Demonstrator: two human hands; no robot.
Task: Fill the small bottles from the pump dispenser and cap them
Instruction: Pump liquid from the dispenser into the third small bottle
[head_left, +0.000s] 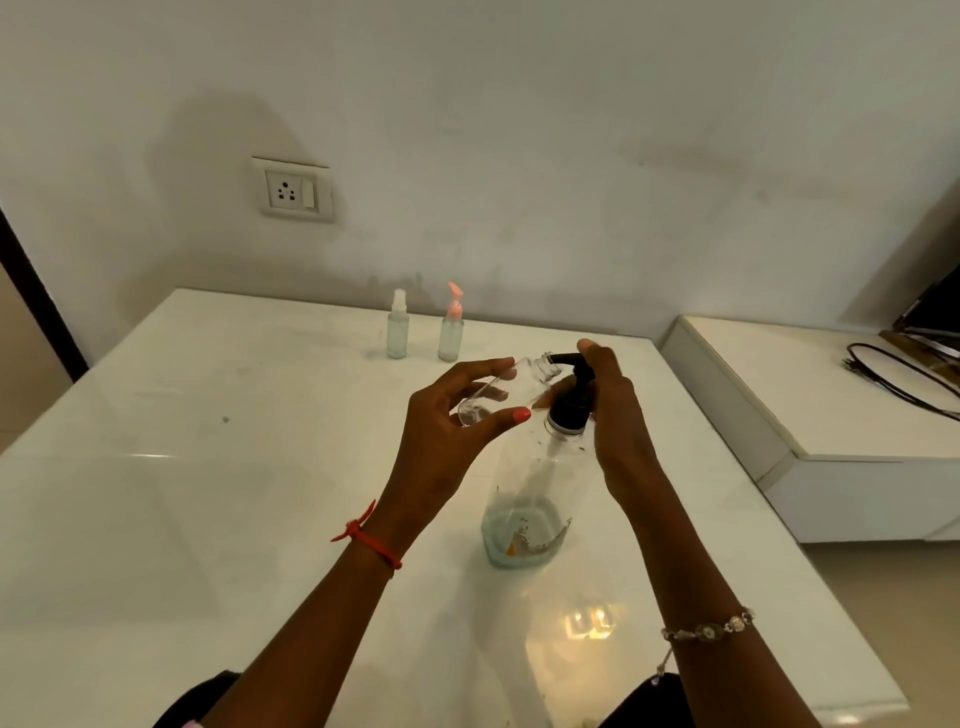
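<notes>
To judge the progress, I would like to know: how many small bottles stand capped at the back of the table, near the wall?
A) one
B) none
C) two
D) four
C: the white-capped bottle and the pink-capped bottle stand there side by side; the open bottle in the left hand, held to the pump dispenser that the right hand grips, has no cap.

view: head-worn, single | faces: forward and down across table (182, 467) | range: close, near edge at 6 o'clock | backdrop: wall (519, 130) at 12 o'clock
</notes>
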